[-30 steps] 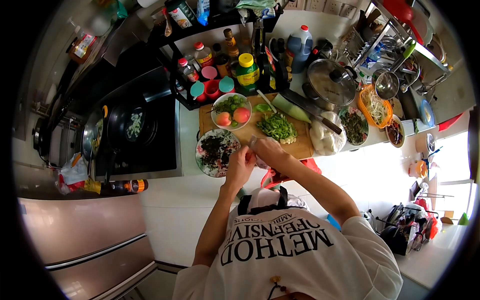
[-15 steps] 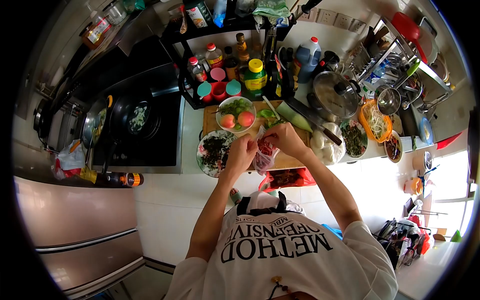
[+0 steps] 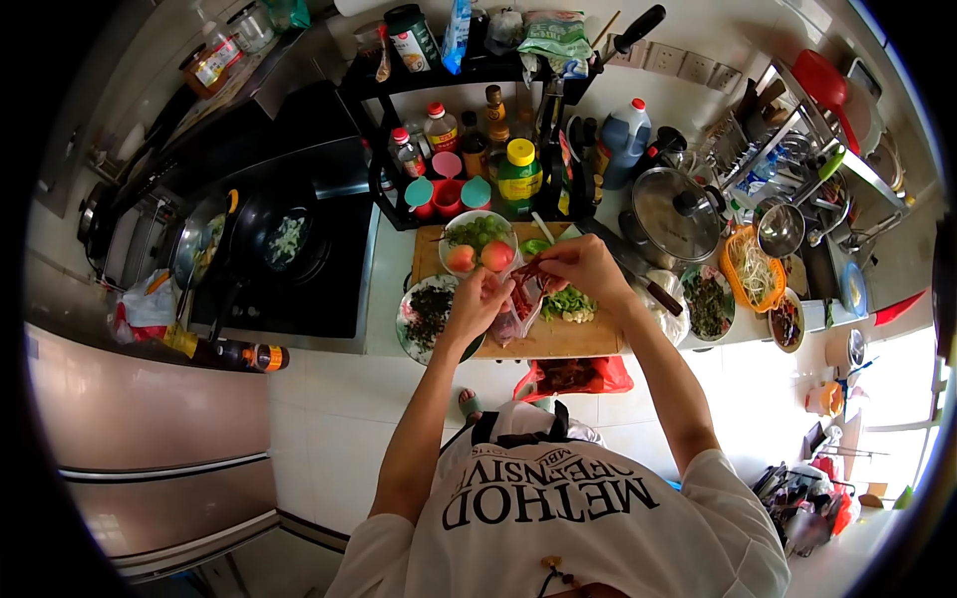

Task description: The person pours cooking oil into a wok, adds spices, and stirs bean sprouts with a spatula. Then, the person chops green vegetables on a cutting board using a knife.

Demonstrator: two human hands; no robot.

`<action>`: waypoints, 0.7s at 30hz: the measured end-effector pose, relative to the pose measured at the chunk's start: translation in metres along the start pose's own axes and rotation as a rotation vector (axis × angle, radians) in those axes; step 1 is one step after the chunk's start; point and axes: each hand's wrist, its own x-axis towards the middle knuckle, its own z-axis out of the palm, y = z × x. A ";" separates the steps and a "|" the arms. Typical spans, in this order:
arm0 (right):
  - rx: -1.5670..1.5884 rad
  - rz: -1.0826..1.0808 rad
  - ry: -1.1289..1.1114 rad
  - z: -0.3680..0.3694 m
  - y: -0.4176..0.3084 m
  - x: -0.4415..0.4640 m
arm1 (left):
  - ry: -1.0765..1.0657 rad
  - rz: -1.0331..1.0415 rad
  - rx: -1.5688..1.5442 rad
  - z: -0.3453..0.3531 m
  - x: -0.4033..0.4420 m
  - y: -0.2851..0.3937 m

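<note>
My left hand point(image 3: 479, 305) is closed on the rim of a clear plastic bag point(image 3: 510, 327) that holds dark red pieces, which look like dried chilies. At the bag's mouth my right hand point(image 3: 580, 267) pinches a few dark red strips point(image 3: 530, 269), likely dried chilies too. Both hands are above a wooden cutting board point(image 3: 488, 347). Chopped green vegetables with pale pieces point(image 3: 569, 305) lie on the board under my right hand. Behind my left hand stands a white bowl point(image 3: 448, 251) with grapes and two peaches. A kitchen knife point(image 3: 663, 296) lies at the right.
A plate of dark chopped food point(image 3: 429, 311) sits left of the board. A wok point(image 3: 261, 239) with pale pieces rests on the stove. A lidded pot point(image 3: 676, 211), an orange basket point(image 3: 750, 261) and bottles point(image 3: 520, 177) stand behind and right. A red bag point(image 3: 573, 379) hangs below.
My right hand has drawn dark red strips up at the bag's mouth. The bag has shifted slightly left and down, so the chopped greens now show beside it. The view has tilted slightly.
</note>
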 end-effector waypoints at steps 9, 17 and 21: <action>0.011 -0.044 -0.047 0.000 -0.045 0.028 | 0.040 -0.120 -0.034 0.002 -0.022 -0.007; -0.155 -0.132 -0.012 0.061 -0.071 0.057 | -0.060 -0.077 0.038 -0.076 -0.099 -0.063; -0.124 -0.136 -0.009 0.124 -0.084 0.078 | -0.039 -0.008 0.205 -0.166 -0.176 -0.123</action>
